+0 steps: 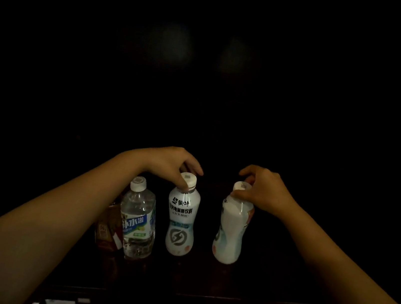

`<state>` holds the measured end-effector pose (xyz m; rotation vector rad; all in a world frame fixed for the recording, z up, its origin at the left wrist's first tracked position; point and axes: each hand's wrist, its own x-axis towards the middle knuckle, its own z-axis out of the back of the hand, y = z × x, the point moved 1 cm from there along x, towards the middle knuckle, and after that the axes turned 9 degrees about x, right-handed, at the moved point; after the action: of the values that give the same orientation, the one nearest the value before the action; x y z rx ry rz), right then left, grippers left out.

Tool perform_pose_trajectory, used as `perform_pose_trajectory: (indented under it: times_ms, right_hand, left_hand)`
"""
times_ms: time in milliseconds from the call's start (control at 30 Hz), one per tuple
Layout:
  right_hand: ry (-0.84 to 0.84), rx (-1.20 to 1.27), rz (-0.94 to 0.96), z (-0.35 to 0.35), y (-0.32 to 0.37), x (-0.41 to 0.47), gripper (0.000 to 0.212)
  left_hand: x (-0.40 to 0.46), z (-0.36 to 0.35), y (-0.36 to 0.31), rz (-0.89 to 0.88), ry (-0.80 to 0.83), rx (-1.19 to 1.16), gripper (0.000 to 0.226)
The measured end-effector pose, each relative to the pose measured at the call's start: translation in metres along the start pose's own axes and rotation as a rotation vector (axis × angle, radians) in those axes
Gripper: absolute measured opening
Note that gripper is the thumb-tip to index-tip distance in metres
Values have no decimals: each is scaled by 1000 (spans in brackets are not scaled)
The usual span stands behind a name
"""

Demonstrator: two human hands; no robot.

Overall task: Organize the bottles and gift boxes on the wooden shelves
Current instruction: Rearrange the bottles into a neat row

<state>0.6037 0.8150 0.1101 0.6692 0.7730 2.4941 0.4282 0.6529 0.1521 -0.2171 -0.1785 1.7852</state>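
Both bare forearms reach forward from the lower corners. The left hand [173, 164] arches downward, fingertips curled and pinching a bottle cap [188, 179] beneath it. The right hand [264, 188] mirrors it, fingers curled round another bottle's top [241, 186].

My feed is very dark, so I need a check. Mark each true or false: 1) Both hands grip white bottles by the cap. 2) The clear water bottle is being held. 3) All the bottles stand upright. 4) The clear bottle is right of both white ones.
1) True: the left hand pinches the white bottle with the lightning logo; the right hand grips the second white bottle.
2) False: the clear water bottle stands untouched.
3) True.
4) False: it is left of both.
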Motion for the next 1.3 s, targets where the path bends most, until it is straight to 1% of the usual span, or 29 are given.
perform_pose_trajectory:
  times_ms: [100, 167, 267, 333, 400, 433, 500, 633, 733, 800, 1000, 1133, 1300]
  right_hand:
    - [70, 110, 25, 3, -2, -1, 58]
    - [157, 213, 13, 5, -1, -2, 55]
    - [244, 341, -7, 5, 1, -1, 52]
    - [229, 295, 22, 5, 1, -1, 44]
    - [158, 94, 70, 5, 2, 0, 35]
    - [130, 8, 79, 5, 4, 0, 34]
    - [127, -48, 68, 5, 8, 1, 36]
    - [214, -19, 62, 5, 15, 2, 36]
    - [290, 42, 60, 3, 22, 3, 35]
    - [324, 83, 52, 1, 26, 4, 36]
    - [394, 150, 69, -6, 38, 10, 38]
    - [410, 193, 73, -11, 40, 12, 39]
    - [432, 244, 72, -18, 43, 13, 38]
  left_hand:
    - [-3, 1, 8, -47, 4, -93, 45]
    - [-4, -1, 14, -58, -17, -139, 43]
    - [-4, -2, 18, -74, -42, -154, 41]
    - [-3, -3, 19, -77, -45, -165, 42]
    - [-3, -4, 20, -79, -51, -161, 45]
    - [-4, -4, 20, -80, -52, -151, 47]
    - [-4, -5, 19, -87, -55, -124, 46]
    - [-9, -8, 18, -81, -107, -74, 39]
    - [-14, -7, 22, -63, -136, -57, 38]
    - [-19, -6, 24, -67, -129, -57, 39]
    - [-27, 0, 29, -76, -92, -77, 42]
    - [-26, -4, 30, -73, -74, -89, 42]
    - [-28, -9, 35, -68, -94, -182, 40]
